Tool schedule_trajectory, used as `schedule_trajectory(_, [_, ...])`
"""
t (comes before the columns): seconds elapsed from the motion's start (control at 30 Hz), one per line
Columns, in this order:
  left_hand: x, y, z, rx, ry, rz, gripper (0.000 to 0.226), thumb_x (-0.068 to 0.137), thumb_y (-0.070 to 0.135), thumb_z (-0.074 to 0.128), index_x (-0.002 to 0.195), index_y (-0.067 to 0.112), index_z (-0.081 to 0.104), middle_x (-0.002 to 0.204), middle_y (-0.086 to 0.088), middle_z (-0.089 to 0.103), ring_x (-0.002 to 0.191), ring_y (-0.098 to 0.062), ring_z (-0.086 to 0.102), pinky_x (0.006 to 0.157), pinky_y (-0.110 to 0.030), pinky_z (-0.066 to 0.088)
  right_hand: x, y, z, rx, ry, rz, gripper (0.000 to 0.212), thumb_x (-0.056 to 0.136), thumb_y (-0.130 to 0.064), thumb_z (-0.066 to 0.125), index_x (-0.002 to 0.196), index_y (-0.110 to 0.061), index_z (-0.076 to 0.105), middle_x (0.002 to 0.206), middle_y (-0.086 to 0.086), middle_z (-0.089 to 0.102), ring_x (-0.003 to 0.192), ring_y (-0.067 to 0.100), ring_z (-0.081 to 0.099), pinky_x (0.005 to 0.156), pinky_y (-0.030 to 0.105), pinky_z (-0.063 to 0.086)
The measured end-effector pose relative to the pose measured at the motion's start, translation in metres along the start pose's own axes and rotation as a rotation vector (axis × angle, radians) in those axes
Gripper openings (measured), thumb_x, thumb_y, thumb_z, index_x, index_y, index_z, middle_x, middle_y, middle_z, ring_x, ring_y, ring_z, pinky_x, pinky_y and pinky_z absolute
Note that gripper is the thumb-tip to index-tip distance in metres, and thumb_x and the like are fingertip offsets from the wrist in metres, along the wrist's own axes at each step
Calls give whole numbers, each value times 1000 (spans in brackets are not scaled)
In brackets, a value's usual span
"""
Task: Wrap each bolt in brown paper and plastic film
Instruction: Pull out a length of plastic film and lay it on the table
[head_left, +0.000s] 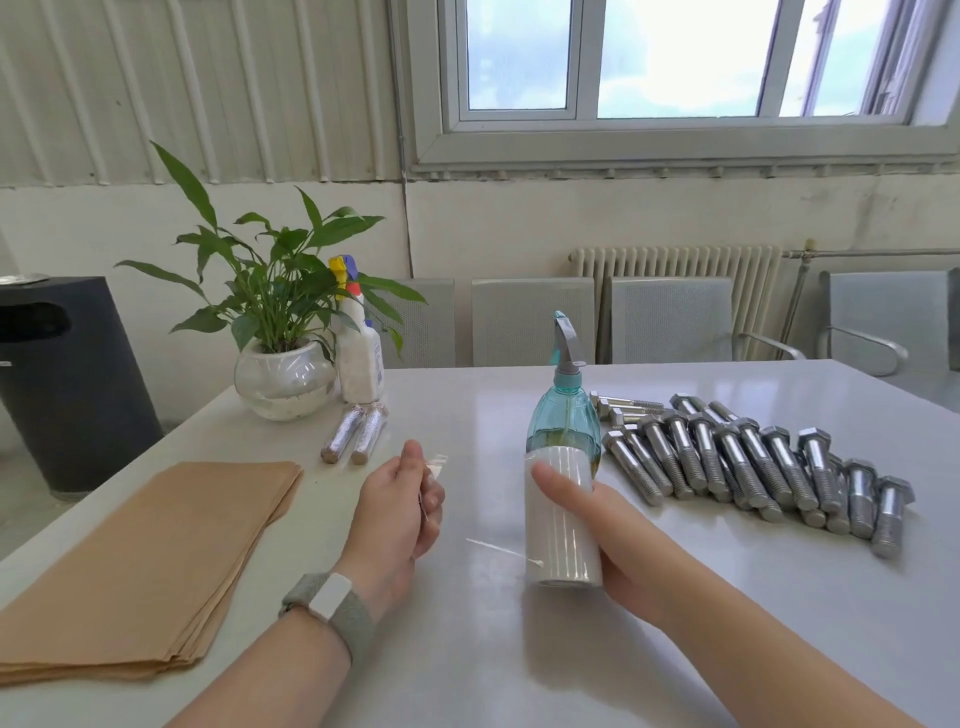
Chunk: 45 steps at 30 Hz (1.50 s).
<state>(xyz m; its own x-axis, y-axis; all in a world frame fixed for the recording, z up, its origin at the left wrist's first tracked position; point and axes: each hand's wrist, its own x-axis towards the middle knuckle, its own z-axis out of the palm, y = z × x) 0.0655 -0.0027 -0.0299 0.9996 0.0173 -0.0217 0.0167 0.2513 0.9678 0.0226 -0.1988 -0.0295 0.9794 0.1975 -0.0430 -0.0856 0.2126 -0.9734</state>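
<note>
Film pulled from the roll
Right hand (613, 525) grips the plastic film roll (561, 519); left hand (402, 499) pinches its loose film end (435, 466). No writing legible.

Pale grey glossy tabletop (467, 649). Stack of brown paper sheets (145, 561) on the near left, a potted plant (283, 382) and a white spray bottle (359, 364) at the far left, two wrapped bolts (354, 435) just in front. A teal spray bottle (563, 415) sits mid-table, loose bolts (753, 462) piled on the right.

Potted plant (280, 332), white spray bottle (359, 358), teal spray bottle (563, 410), black bin (62, 384), radiator (675, 265), window (675, 67)
</note>
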Motion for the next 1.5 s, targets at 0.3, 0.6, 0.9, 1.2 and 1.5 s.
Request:
schedule_trajectory(0.3, [4, -2, -13, 277, 22, 11, 34, 106, 37, 32, 81, 14, 40, 46, 7, 43, 31, -11, 38, 33, -15, 22, -2, -6, -6, 72, 5, 147, 72, 64, -36, 85, 121, -4, 56, 93, 18, 70, 82, 35, 70, 68, 39, 59])
schedule_trajectory(0.6, [18, -5, -48, 654, 164, 176, 36, 104, 42, 32, 80, 18, 44, 42, 10, 47, 33, -5, 39, 34, -20, 35, 1, -7, -17, 89, 26, 131, 62, 59, -25, 87, 113, -7, 62, 85, 13, 71, 82, 30, 70, 77, 44, 60])
schedule_trajectory(0.9, [15, 19, -62, 9, -97, -121, 28, 106, 30, 36, 82, 16, 40, 46, 2, 34, 27, -8, 23, 33, -10, 16, -1, -6, -24, 79, 106, 155, 60, 60, -41, 88, 110, -12, 70, 91, 12, 73, 78, 28, 72, 62, 36, 58])
schedule_trajectory(1.2, [24, 19, -71, 19, -101, -116, 29, 107, 28, 35, 82, 15, 38, 46, 1, 35, 26, -7, 23, 34, -8, 16, 0, -17, -31, -18, 87, 115, 77, 55, -38, 89, 120, -7, 61, 110, 21, 71, 99, 37, 70, 74, 47, 60])
schedule_trajectory(1.5, [28, 18, -81, 217, -21, -43, 29, 106, 31, 37, 86, 10, 42, 46, 1, 38, 28, -8, 24, 33, -9, 17, -5, -28, -56, 2, 35, 203, 55, 74, -30, 75, 123, -8, 62, 102, 16, 70, 91, 31, 69, 71, 40, 59])
